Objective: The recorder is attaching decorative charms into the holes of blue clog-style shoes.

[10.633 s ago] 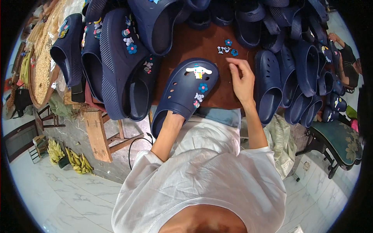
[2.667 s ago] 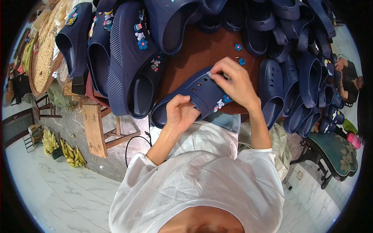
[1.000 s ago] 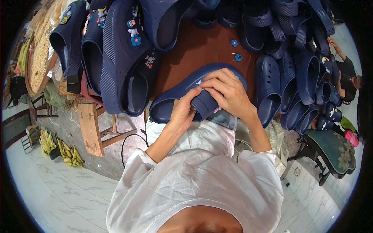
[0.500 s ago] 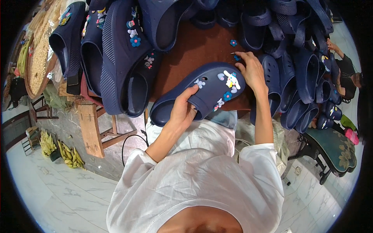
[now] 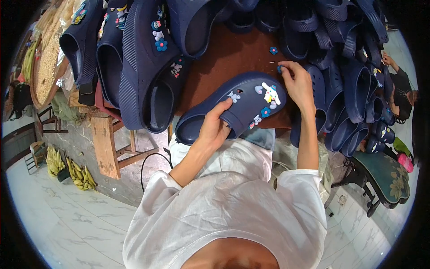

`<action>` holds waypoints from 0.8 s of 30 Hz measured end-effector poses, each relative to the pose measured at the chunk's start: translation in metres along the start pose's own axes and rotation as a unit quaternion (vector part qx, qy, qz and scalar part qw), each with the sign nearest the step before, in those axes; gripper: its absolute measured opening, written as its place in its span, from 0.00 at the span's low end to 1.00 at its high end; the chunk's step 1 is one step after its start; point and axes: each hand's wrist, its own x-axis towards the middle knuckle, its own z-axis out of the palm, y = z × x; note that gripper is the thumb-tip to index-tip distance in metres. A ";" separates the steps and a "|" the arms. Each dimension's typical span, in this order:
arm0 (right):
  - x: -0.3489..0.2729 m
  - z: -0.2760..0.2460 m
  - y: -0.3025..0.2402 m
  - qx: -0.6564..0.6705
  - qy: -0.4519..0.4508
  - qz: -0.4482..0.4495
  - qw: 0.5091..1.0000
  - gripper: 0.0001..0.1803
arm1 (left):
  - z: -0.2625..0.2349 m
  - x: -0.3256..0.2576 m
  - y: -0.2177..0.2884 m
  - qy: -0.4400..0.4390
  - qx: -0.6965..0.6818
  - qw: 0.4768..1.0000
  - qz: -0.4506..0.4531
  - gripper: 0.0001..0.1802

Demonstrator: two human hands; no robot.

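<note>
My left hand (image 5: 214,127) grips a navy clog (image 5: 244,95) by its strap and side, the thumb on top. Its toe points right, and the open heel end lies at the left. On its upper sit a white long-eared character charm (image 5: 270,93), a blue flower charm (image 5: 265,112), a pale lilac bear-like charm (image 5: 233,96) and a few other small charms; one bare hole shows. Beyond the toe, my right hand (image 5: 299,87) pinches a small blue flower charm (image 5: 280,69) between thumb and fingertips, just off the brown cloth. Another flower charm (image 5: 273,50) lies further back.
Brown cloth (image 5: 233,54) covers the worktop. Navy clogs (image 5: 148,67) with charms crowd its left, and more clogs (image 5: 354,89) pile up at right. A wooden stool (image 5: 105,148) stands lower left, near bananas (image 5: 80,175). A cushioned chair (image 5: 380,177) and another person (image 5: 400,94) are at right.
My right fingertips have closed on the flower charm and moved slightly right with it. The clog stays in my left hand, and the whole view has shifted a little.
</note>
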 end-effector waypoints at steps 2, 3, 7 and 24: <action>-0.005 -0.008 -0.024 0.053 0.001 0.002 0.999 0.11 | -0.001 0.002 0.000 0.018 -0.001 1.000 -0.001 0.22; -0.009 -0.015 -0.043 0.094 -0.020 0.007 0.995 0.11 | -0.002 0.002 -0.001 0.019 -0.002 1.000 0.000 0.22; -0.024 -0.023 -0.079 0.173 -0.118 -0.061 0.976 0.10 | -0.004 0.002 -0.002 0.003 -0.014 1.000 0.003 0.23; -0.020 0.003 -0.089 0.069 -0.149 -0.126 0.978 0.06 | -0.003 -0.005 -0.007 -0.006 0.032 0.999 0.022 0.26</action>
